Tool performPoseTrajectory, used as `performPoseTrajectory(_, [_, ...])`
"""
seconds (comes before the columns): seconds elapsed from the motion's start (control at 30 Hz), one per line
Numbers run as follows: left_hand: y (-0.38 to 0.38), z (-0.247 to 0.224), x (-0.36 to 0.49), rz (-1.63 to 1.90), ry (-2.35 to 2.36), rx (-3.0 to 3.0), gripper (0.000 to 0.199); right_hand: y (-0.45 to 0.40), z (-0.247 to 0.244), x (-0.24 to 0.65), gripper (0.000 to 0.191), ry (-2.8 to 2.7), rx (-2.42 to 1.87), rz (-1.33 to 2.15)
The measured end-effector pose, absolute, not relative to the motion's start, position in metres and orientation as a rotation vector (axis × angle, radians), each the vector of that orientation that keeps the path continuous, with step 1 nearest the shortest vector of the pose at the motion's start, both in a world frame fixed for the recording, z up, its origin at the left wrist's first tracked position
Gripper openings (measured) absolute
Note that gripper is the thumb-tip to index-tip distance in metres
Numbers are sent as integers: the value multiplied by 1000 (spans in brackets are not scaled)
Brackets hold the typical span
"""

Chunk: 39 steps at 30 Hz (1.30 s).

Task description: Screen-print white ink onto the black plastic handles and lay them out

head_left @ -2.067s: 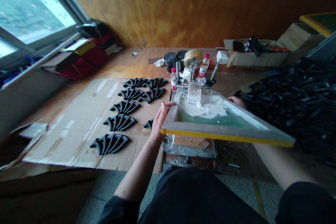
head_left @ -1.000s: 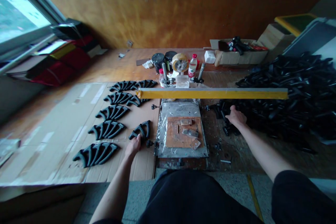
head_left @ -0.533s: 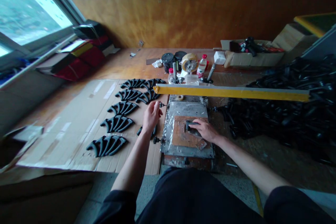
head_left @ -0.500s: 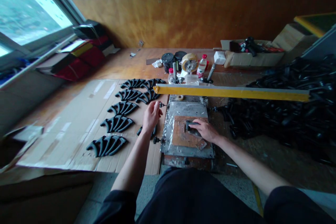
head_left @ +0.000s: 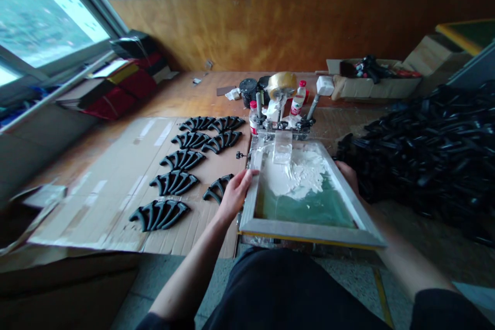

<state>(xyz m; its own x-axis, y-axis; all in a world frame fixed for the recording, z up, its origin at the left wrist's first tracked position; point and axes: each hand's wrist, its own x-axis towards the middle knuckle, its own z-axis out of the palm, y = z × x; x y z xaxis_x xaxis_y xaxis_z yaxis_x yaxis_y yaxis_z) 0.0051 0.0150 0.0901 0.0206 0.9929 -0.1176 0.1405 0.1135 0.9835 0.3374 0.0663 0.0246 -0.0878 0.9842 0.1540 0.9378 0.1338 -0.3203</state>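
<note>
A screen-printing frame (head_left: 305, 228) with a pale metal border stands low over the work base in front of me. White paste (head_left: 301, 175) is spread over the far part of its green mesh. My left hand (head_left: 234, 195) is at the frame's left bar, fingertips closed on its edge. Beyond the right bar is my right hand (head_left: 348, 176), partly hidden by the frame and blurred, so its fingers cannot be made out. A clear squeegee-like block (head_left: 282, 147) hangs over the paste. A black curved, ribbed piece (head_left: 217, 188) lies just left of my left hand.
Several black ribbed pieces (head_left: 175, 184) lie in rows on cardboard (head_left: 104, 180) at left. A large heap of black parts (head_left: 417, 160) fills the right. Behind the frame stand bottles (head_left: 297, 98), a tape roll (head_left: 282, 85) and a dark tub (head_left: 248, 92). An open carton (head_left: 375, 87) sits farther right.
The frame has swung down from its raised position and now covers the base plate. My left hand has moved down and right to its edge; my right hand has left the plate for the frame's right side.
</note>
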Motion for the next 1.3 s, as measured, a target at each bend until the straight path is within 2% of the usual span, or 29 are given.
performPoseTrajectory(0.13, [1, 22, 2, 877, 1492, 1176, 66, 93, 48, 314, 44, -1925, -1639, 98])
performPoseTrajectory(0.23, [2, -10, 3, 818, 1614, 1230, 65, 103, 61, 261, 55, -2122, -1457, 58])
performPoseTrajectory(0.33, [5, -22, 2, 765, 1644, 1288, 61, 99, 59, 227, 34, -2330, -1541, 207])
performPoseTrajectory(0.43, [7, -25, -1, 741, 1634, 1322, 60, 76, 47, 227, 11, -2521, -1447, 355])
performPoseTrajectory(0.6, [6, -28, -1, 759, 1637, 1317, 58, 38, 48, 259, 31, -2771, -944, 501])
performPoseTrajectory(0.73, [6, -23, 2, 802, 1640, 1246, 56, 45, 59, 259, 15, -2684, -1130, 521])
performPoseTrajectory(0.8, [6, -19, 3, 821, 1638, 1201, 55, 50, 53, 249, 20, -2552, -1223, 411])
performPoseTrajectory(0.87, [6, -16, 4, 831, 1626, 1164, 56, 46, 39, 242, 34, -2499, -1197, 321])
performPoseTrajectory(1.0, [4, -11, 4, 836, 1600, 1140, 57, 24, 21, 249, 48, -2540, -1082, 360])
performPoseTrajectory(1.17, [5, -4, 2, 814, 1576, 1152, 58, 48, 48, 256, 28, -2443, -1203, 483])
performPoseTrajectory(1.2, [6, 0, 2, 807, 1567, 1151, 60, 61, 56, 253, 30, -2382, -1276, 457])
performPoseTrajectory(1.3, [6, 17, 0, 819, 1504, 1114, 66, 98, 79, 242, 54, -2265, -1450, 336])
